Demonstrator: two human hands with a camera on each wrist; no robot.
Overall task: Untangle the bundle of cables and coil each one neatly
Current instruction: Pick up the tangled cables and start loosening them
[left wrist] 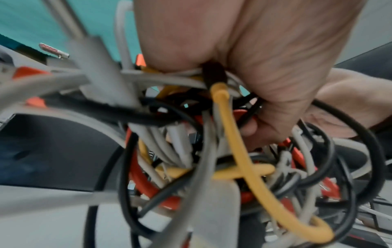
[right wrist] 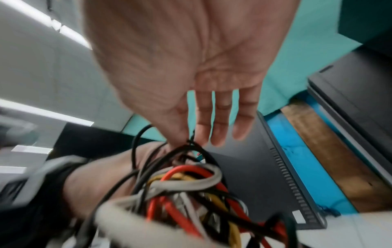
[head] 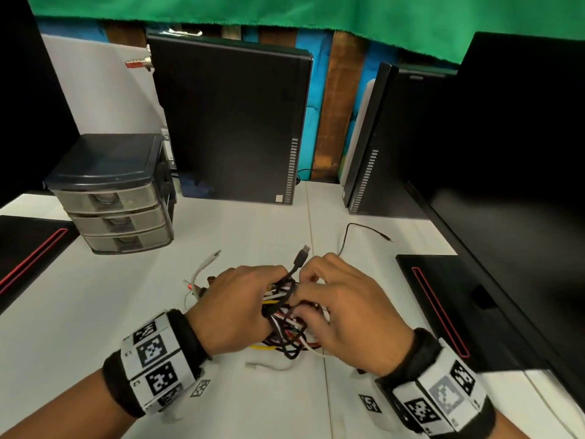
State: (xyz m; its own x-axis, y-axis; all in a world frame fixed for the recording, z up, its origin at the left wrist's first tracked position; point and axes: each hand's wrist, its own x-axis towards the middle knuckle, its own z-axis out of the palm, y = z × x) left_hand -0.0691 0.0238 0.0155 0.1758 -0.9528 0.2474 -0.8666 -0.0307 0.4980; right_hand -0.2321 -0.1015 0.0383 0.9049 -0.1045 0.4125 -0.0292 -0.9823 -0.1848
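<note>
A tangled bundle of black, white, red and yellow cables (head: 286, 331) lies on the white table (head: 126, 312) between my hands. My left hand (head: 253, 293) grips the bundle's left side, with its fingers curled round several strands (left wrist: 212, 159), among them a yellow cable (left wrist: 239, 159). My right hand (head: 319, 280) pinches a thin black cable (right wrist: 191, 142) between thumb and forefinger at the top of the bundle (right wrist: 191, 184); its other fingers are straight. A black USB plug (head: 302, 253) sticks up between the hands. A thin black lead (head: 364, 228) trails off to the right.
A grey three-drawer unit (head: 117, 201) stands at the left. Two black computer towers (head: 234, 122) (head: 373, 137) stand at the back and a black monitor (head: 506, 153) at the right. Black mats with red stripes (head: 28, 248) (head: 443, 305) flank the work area.
</note>
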